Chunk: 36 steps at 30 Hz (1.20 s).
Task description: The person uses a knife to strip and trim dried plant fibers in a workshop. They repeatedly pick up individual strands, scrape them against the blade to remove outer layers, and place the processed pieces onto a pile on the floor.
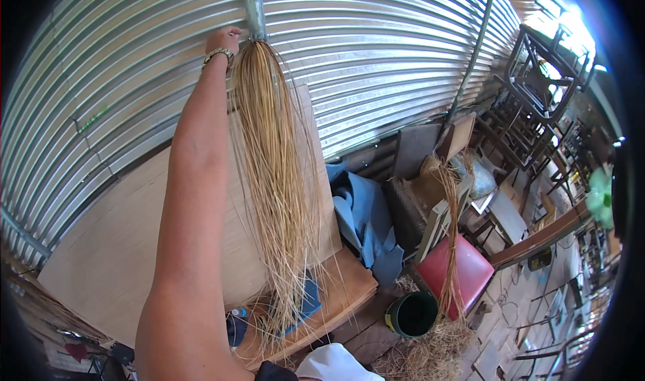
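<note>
A thick bundle of long, straw-coloured plant strands (272,146) hangs from the lower visible part of a grey metal pole (254,8). Its loose ends fan out downward. My left arm stretches up beside it, with a metal-banded watch or bracelet (220,56) at the wrist. Just left of the bundle's top, my left hand (225,39) is closed with its fingers curled. What it holds, if anything, is too small to make out. My right hand is out of view.
A corrugated metal wall (376,52) rises behind a pale board (134,240). To the right are blue sheet material (366,209), a red seat (460,267), a dark green bucket (412,314) and stacked dark chair frames (544,78). Loose fibre (430,354) lies on the floor.
</note>
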Each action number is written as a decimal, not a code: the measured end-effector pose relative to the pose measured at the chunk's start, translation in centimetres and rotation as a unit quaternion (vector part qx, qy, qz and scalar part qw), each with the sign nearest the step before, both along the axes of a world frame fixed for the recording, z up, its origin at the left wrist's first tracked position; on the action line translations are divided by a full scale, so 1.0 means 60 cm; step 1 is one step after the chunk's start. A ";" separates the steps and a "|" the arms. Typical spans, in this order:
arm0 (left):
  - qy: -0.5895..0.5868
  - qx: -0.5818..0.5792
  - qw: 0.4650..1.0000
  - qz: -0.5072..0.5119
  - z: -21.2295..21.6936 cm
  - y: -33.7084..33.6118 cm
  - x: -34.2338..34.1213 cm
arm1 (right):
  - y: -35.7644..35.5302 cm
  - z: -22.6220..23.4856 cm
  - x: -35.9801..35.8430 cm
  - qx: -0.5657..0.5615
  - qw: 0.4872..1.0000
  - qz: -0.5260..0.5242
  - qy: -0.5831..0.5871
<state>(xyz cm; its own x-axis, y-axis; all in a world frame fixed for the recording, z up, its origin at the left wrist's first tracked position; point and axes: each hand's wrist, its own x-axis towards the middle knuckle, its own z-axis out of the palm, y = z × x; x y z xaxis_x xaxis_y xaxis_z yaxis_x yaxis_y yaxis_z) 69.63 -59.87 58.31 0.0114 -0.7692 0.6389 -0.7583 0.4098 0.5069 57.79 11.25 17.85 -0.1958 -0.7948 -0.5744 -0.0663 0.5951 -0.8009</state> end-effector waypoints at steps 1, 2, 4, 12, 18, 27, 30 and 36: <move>-0.008 0.010 1.000 -0.004 -0.015 -0.016 0.001 | -0.004 0.000 0.007 0.005 1.000 0.004 -0.005; 0.040 0.021 0.998 -0.041 -0.035 -0.034 0.003 | -0.008 0.003 0.014 0.010 1.000 0.005 -0.009; 0.133 0.040 0.984 -0.110 -0.079 -0.069 0.009 | -0.011 0.002 0.021 0.017 1.000 0.010 -0.019; 0.381 0.139 0.876 -0.259 -0.107 -0.075 0.005 | -0.041 0.007 0.053 0.035 0.998 0.032 -0.035; 0.059 0.174 0.981 -0.071 -0.023 0.056 -0.084 | -0.020 0.001 0.009 0.083 0.996 0.011 0.007; 0.068 0.082 0.993 0.040 -0.071 0.027 -0.114 | 0.297 -0.027 -0.168 0.260 0.941 -0.114 0.186; 0.012 -0.051 0.998 0.026 -0.106 -0.096 -0.078 | 0.443 -0.024 -0.188 0.282 0.922 -0.121 0.236; -0.094 -0.070 0.990 -0.085 -0.185 -0.208 -0.048 | 0.616 -0.012 -0.092 0.316 0.871 -0.236 0.294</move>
<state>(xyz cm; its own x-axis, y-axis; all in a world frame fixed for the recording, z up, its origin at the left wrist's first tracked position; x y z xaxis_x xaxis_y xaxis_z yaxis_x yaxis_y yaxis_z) 66.77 -72.34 47.22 -0.2392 -0.6543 0.7174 -0.7479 0.5953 0.2936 52.29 48.18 17.10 -0.8227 -0.1086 -0.5580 0.0161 0.9768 -0.2137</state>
